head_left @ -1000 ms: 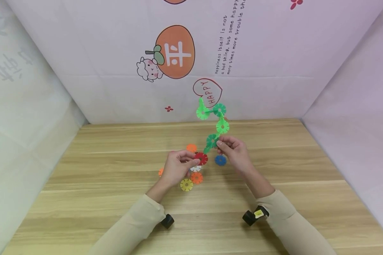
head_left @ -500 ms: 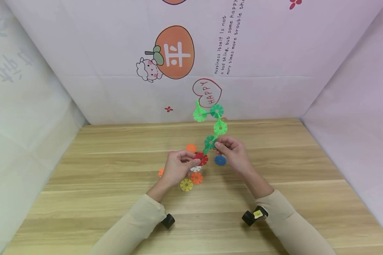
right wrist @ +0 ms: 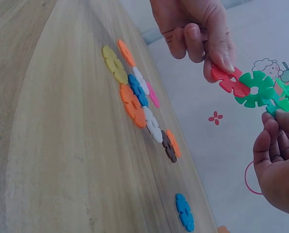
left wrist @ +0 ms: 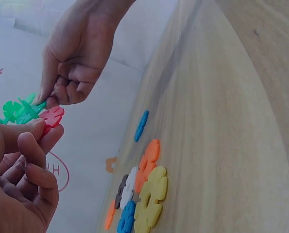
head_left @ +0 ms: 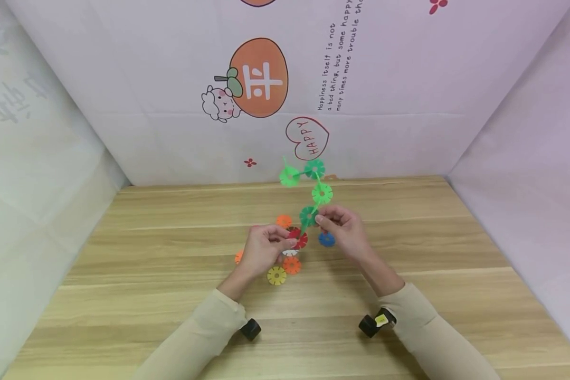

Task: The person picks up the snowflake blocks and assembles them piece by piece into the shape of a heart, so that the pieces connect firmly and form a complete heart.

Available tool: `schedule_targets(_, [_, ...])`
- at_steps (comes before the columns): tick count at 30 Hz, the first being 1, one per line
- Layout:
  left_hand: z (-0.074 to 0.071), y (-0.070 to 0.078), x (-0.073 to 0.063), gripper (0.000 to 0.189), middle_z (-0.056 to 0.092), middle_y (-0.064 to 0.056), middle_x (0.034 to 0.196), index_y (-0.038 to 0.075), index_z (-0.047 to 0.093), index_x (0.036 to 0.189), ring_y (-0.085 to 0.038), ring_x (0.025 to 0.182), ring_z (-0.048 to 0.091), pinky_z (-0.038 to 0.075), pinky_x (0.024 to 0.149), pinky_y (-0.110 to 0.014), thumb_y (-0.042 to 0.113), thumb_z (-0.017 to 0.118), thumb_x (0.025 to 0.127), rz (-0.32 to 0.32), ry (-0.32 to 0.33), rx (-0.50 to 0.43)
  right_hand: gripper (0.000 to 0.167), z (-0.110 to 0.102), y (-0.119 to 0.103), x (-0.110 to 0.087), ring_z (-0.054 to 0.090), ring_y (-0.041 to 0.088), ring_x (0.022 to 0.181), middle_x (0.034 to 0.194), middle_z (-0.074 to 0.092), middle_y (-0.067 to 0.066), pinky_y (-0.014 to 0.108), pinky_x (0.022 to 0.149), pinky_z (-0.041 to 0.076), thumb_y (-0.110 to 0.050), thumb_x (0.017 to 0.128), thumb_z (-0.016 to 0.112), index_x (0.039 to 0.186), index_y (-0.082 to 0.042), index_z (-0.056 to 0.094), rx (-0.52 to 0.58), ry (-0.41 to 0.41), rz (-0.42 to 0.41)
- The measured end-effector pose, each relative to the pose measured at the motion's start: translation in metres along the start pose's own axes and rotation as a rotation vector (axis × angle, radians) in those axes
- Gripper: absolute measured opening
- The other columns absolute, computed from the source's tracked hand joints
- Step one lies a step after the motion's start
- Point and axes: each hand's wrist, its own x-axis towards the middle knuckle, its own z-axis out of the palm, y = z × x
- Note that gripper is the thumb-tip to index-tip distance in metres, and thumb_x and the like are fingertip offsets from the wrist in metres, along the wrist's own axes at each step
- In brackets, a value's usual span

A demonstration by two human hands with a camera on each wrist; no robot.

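Evidently, the red disc (head_left: 302, 240) is meeting the lower end of the green chain (head_left: 326, 197) between the two hands, above the tabletop (head_left: 432, 253); the chain's long axis is running up and away from the disc, then bending leftward at its top; the left hand (head_left: 263, 248) is holding the red disc in a narrow pinch, so it is sitting nearer that side; the right hand (head_left: 345, 232) is pinching a dark green disc (head_left: 303, 214) near the chain's lower end; whether the red edge is slotting in, I cannot tell.
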Motion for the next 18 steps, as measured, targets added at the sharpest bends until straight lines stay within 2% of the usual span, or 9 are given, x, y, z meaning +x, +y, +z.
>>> schedule_targets(3, [-0.002,-0.001,0.001,0.007,0.068,-0.01,0.068,-0.003,0.071,0.088,-0.014,0.043,0.042,0.036,0.042,-0.021,0.002,0.076,0.089,0.006,0.017,0.036,0.013,0.002,0.001,-0.001,0.057,0.019,0.069,0.079,0.064,0.004,0.024,0.062,0.051,0.0,0.099,0.062,0.105,0.01,0.065,-0.011,-0.012,-0.017])
schedule_targets(6, [-0.007,0.001,0.003,0.007,0.065,-0.009,0.064,-0.001,0.071,0.087,-0.012,0.044,0.044,0.035,0.042,-0.021,0.003,0.077,0.088,0.016,0.02,0.083,0.014,0.003,0.001,0.0,0.058,0.022,0.069,0.079,0.064,0.002,0.025,0.063,0.052,-0.003,0.099,0.063,0.105,0.01,0.066,-0.015,-0.011,-0.022])
schedule_targets(9, [-0.011,0.003,0.005,0.008,0.067,-0.014,0.068,0.0,0.073,0.089,-0.015,0.045,0.046,0.037,0.043,-0.021,0.007,0.077,0.089,0.013,-0.029,0.096,0.014,0.004,-0.001,0.0,0.058,0.022,0.07,0.08,0.064,0.006,0.025,0.065,0.052,-0.003,0.099,0.063,0.105,0.009,0.066,-0.012,0.007,-0.018])
schedule_targets(14, [-0.018,0.002,0.006,0.009,0.069,-0.026,0.085,0.004,0.077,0.096,-0.017,0.048,0.051,0.042,0.046,-0.021,0.011,0.077,0.09,-0.032,-0.09,0.106,0.013,0.005,-0.003,0.003,0.057,0.017,0.071,0.084,0.064,0.014,0.027,0.067,0.053,-0.004,0.099,0.063,0.106,0.007,0.068,-0.02,0.021,0.003])
schedule_targets(16, [-0.02,0.0,0.005,0.009,0.069,-0.027,0.089,0.006,0.078,0.098,-0.017,0.05,0.053,0.042,0.046,-0.021,0.011,0.076,0.091,-0.037,-0.098,0.118,0.013,0.005,-0.001,0.003,0.058,0.017,0.071,0.085,0.063,0.018,0.028,0.067,0.054,-0.002,0.099,0.063,0.106,0.008,0.068,-0.025,0.02,0.012])
schedule_targets(18, [-0.022,-0.002,0.006,0.009,0.07,-0.023,0.089,0.005,0.077,0.1,-0.019,0.05,0.053,0.042,0.046,-0.022,0.009,0.075,0.091,-0.031,-0.098,0.127,0.013,0.006,0.0,0.004,0.059,0.017,0.071,0.086,0.063,0.021,0.027,0.068,0.055,-0.002,0.099,0.063,0.106,0.008,0.067,-0.025,0.018,0.022])
